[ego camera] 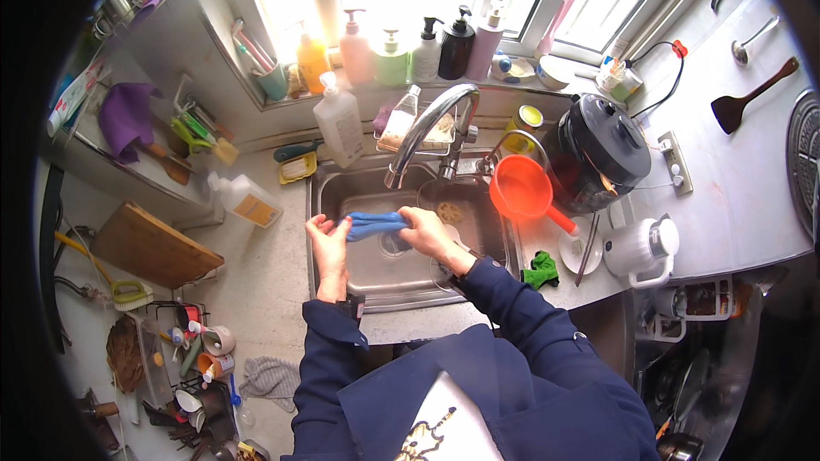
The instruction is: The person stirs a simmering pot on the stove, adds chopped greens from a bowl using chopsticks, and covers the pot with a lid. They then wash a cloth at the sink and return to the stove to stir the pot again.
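Note:
A folded blue cloth (375,225) is stretched between my two hands above a stainless steel sink (384,282). My left hand (330,250) grips its left end between thumb and fingers, and my right hand (426,230) is closed around its right end. Under the cloth, the sink's drain shows only in part. A chrome faucet (435,125) arches over the basin beyond my hands. At the right side of the basin lie a round strainer-like piece (450,212) and a clear round item, partly hidden by my right forearm.
An orange-red plastic ladle (520,187) rests at the sink's right edge, near a green cloth (541,270), a white plate (580,246), an electric kettle (634,248) and a black rice cooker (602,147). Pump bottles line the sill. A grey cloth (272,381) and a wooden board (154,246) are left.

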`<action>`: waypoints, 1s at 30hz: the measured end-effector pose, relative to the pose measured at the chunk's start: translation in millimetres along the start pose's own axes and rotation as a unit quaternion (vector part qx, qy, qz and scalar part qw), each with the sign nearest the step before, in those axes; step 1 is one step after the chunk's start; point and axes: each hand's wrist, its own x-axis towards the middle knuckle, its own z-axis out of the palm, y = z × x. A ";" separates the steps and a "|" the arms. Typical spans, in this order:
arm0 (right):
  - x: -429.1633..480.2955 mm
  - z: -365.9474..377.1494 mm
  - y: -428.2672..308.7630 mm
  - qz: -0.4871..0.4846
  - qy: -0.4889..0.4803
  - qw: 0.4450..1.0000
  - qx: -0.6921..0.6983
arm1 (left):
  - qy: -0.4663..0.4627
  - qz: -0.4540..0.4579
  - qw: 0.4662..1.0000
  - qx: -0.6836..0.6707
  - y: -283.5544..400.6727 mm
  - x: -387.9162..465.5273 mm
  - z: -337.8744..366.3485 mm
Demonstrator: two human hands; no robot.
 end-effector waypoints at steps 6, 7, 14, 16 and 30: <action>5.4 7.5 -12.8 0.036 -0.088 0.993 0.075 | -0.235 -0.104 0.963 -0.077 -70.7 -9.8 12.4; 7.7 5.9 -10.9 0.083 -0.094 0.979 0.163 | -0.229 -0.158 0.956 -0.094 -77.3 -12.4 14.5; 15.6 0.9 5.3 -0.082 -0.002 0.996 -0.023 | -0.368 -0.304 0.820 -0.316 -75.3 -31.8 11.2; 6.7 2.4 3.8 -0.161 -0.103 0.976 -0.105 | -0.343 -0.333 0.786 -0.391 -65.5 -30.9 11.9; -9.4 -15.3 -18.6 -0.365 -0.105 0.892 -0.245 | -0.466 -0.365 0.806 -0.016 20.9 -21.1 13.0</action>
